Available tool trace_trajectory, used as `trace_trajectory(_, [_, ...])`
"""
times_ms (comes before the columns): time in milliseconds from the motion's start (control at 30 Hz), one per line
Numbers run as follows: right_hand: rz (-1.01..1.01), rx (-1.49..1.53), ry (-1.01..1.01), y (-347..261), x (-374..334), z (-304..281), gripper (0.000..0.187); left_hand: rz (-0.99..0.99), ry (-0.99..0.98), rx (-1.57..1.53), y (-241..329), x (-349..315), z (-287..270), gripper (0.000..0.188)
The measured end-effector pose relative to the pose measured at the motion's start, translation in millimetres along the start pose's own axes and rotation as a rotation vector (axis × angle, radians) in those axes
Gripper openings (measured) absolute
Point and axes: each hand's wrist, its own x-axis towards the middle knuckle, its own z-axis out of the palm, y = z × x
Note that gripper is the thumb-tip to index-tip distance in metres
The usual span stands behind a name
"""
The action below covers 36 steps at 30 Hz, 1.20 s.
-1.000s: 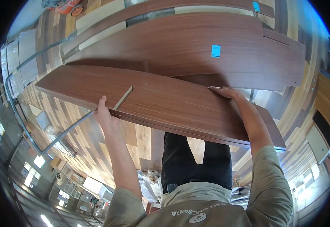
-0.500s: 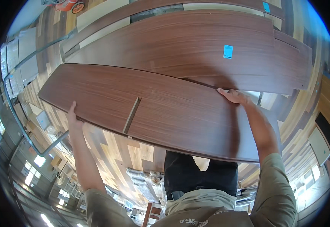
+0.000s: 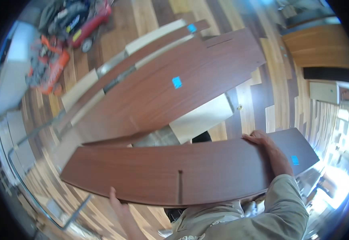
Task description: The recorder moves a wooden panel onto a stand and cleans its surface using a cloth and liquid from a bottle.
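Both hands, left hand, right hand, gripping reddish-brown board, plank floor

One head-worn fisheye view looks steeply down, close over a long reddish-brown wooden panel, with patchwork timber flooring farther below

A floor of mixed light and dark wooden planks is seen across the frame. Large reddish-brown panels are laid on it at the centre, with pale boards beside them. Red and orange machines are stood on it at the upper left.
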Motion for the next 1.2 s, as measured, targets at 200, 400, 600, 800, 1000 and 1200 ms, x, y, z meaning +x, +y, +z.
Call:
trace_trajectory(200, [0.213,0.101,0.186,124.4,-169.6,40.9,0.086,-0.074,-0.353,-0.046,-35.0,-102.6,-4.3,0.052])
trace_trajectory(400, [0.239,0.338,0.218,223.1,-235.4,138.8,0.083,-0.042,-0.365,0.137,-39.0,-202.1,46.6,0.062])
trace_trajectory(600, [0.255,0.524,0.227,347.4,-222.7,224.5,0.083,0.187,-0.709,0.037,-118.1,-226.6,128.0,0.05])
trace_trajectory(800, [0.314,0.644,0.417,495.6,-228.7,244.8,0.076,0.294,-0.783,0.087,-164.0,-392.3,240.5,0.048])
trace_trajectory(1000, [0.442,0.737,0.55,594.4,-235.1,223.9,0.073,0.213,-0.816,0.074,-221.7,-492.7,350.2,0.049])
trace_trajectory(1200, [0.504,0.829,0.488,699.2,-199.5,183.0,0.071,0.258,-0.943,0.144,-298.7,-513.7,537.5,0.05])
